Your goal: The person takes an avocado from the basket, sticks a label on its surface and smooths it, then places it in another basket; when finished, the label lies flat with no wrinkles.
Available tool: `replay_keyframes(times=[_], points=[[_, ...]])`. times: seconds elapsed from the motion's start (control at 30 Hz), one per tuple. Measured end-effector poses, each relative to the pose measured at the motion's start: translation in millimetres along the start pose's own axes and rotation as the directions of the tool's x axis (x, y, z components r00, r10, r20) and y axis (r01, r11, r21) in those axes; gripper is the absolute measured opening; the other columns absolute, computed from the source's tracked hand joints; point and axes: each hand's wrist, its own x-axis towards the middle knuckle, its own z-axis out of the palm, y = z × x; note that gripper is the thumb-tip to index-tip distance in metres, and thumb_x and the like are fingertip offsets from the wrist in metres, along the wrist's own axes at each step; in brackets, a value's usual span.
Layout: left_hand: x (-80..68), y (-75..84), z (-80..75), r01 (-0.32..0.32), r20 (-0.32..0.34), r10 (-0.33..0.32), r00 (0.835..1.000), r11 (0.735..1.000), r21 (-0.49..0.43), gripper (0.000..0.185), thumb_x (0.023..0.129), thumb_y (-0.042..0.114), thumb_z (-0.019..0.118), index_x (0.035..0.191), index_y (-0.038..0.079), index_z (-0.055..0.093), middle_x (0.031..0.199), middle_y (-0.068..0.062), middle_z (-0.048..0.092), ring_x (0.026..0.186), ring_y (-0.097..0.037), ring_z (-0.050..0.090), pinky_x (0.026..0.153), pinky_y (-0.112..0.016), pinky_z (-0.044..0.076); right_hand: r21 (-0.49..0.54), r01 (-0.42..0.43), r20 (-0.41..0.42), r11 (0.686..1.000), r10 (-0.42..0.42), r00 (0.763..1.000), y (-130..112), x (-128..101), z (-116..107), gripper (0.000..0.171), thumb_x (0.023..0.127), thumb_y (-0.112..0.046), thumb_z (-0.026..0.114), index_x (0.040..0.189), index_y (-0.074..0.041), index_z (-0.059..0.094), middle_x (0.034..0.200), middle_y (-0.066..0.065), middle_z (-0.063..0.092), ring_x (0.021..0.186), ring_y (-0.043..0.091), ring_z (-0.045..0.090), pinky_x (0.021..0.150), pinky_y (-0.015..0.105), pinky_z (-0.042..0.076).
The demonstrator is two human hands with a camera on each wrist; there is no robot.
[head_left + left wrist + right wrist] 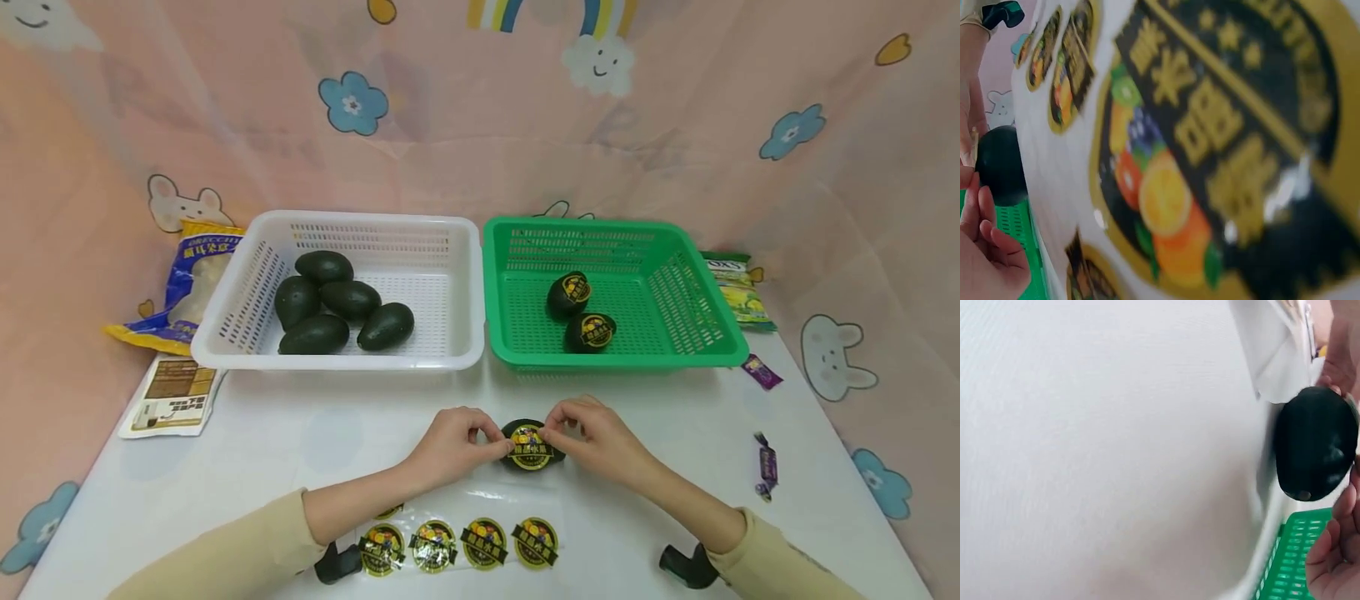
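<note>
- The dark green avocado (1316, 444) sat on the white table (630, 533), its long axis running left to right, midway between two hands, neither clearly nearer.
- The round black-and-gold fruit sticker (531, 448) covered its upward side; I couldn't tell whether the whole face touched the skin.
- The left hand (453, 442) pinched the sticker's left edge between thumb and fingers, a narrow grip; the right hand (600, 442) pinched its right edge likewise.
- On the near side, left of centre, lay a row of matching stickers (483, 543).
- Beyond, the green basket (622, 360) held two stickered avocados (591, 333); left of it, the white basket (337, 362) held five plain avocados (315, 335).
</note>
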Motion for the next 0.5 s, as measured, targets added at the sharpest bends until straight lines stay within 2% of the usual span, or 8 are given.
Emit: replay_keyframes(times=[0.1,0.17,0.27,0.37,0.4,0.43,0.5], points=[[2.8,-0.7,-0.7,-0.087,-0.035,0.092,0.995,0.989,0.116,0.014,0.084,0.027,0.077,0.076,0.023,0.067,0.074,0.015,0.057,0.064,-0.007,0.05,0.06,-0.023,0.042,-0.024,0.035,-0.069,0.999,-0.036,0.997,4,2,3,0.018,0.085,-0.02,0.077,0.085,-0.022,0.059,0.08,-0.015,0.053,0.075,0.012,0.05,0.065,0.027,0.044],[4.2,-0.1,-1.7,-0.183,-0.04,0.194,0.98,0.964,0.194,0.011,0.084,0.028,0.076,0.085,0.023,0.067,0.083,0.011,0.059,0.075,-0.009,0.054,0.064,-0.022,0.044,-0.03,0.087,-0.102,0.996,-0.09,0.991,7,3,3,0.022,0.082,-0.018,0.08,0.086,-0.022,0.059,0.082,-0.015,0.054,0.075,0.013,0.051,0.064,0.029,0.045],[6.6,3.1,-3.3,-0.328,-0.01,0.346,0.938,0.897,0.298,0.023,0.085,0.036,0.075,0.104,0.023,0.072,0.095,0.006,0.058,0.086,-0.01,0.053,0.065,-0.02,0.044,-0.021,0.197,-0.096,0.98,-0.198,0.976,12,5,2,0.022,0.08,-0.016,0.081,0.089,-0.025,0.062,0.087,-0.015,0.058,0.081,0.011,0.053,0.068,0.03,0.046],[9.7,4.0,-3.3,-0.427,0.042,0.454,0.89,0.798,0.426,0.037,0.083,0.047,0.075,0.113,0.026,0.074,0.098,0.006,0.054,0.083,-0.008,0.046,0.061,-0.016,0.039,0.008,0.298,-0.045,0.954,-0.298,0.954,18,7,1,0.024,0.078,-0.02,0.083,0.092,-0.025,0.065,0.092,-0.015,0.06,0.088,0.01,0.052,0.074,0.029,0.044],[10.4,3.6,-2.8,-0.44,0.053,0.471,0.881,0.771,0.459,0.039,0.081,0.05,0.075,0.113,0.027,0.074,0.098,0.007,0.053,0.082,-0.007,0.044,0.06,-0.016,0.037,0.005,0.326,-0.036,0.945,-0.326,0.945,20,7,2,0.026,0.076,-0.022,0.085,0.093,-0.025,0.064,0.093,-0.015,0.06,0.089,0.01,0.051,0.077,0.029,0.044],[10.8,2.9,-2.5,-0.445,0.059,0.478,0.876,0.757,0.479,0.04,0.079,0.051,0.077,0.112,0.027,0.075,0.097,0.007,0.053,0.081,-0.007,0.043,0.06,-0.015,0.036,0.001,0.344,-0.029,0.939,-0.344,0.938,21,7,2,0.029,0.074,-0.023,0.086,0.093,-0.023,0.064,0.093,-0.014,0.059,0.09,0.011,0.051,0.078,0.029,0.043],[11.4,0.0,-1.3,-0.442,0.063,0.475,0.878,0.751,0.491,0.041,0.077,0.05,0.079,0.111,0.027,0.075,0.097,0.007,0.053,0.08,-0.008,0.043,0.06,-0.015,0.036,-0.008,0.353,-0.009,0.935,-0.354,0.935,24,8,4,0.033,0.072,-0.026,0.087,0.092,-0.022,0.061,0.093,-0.013,0.058,0.091,0.012,0.05,0.08,0.03,0.042]])
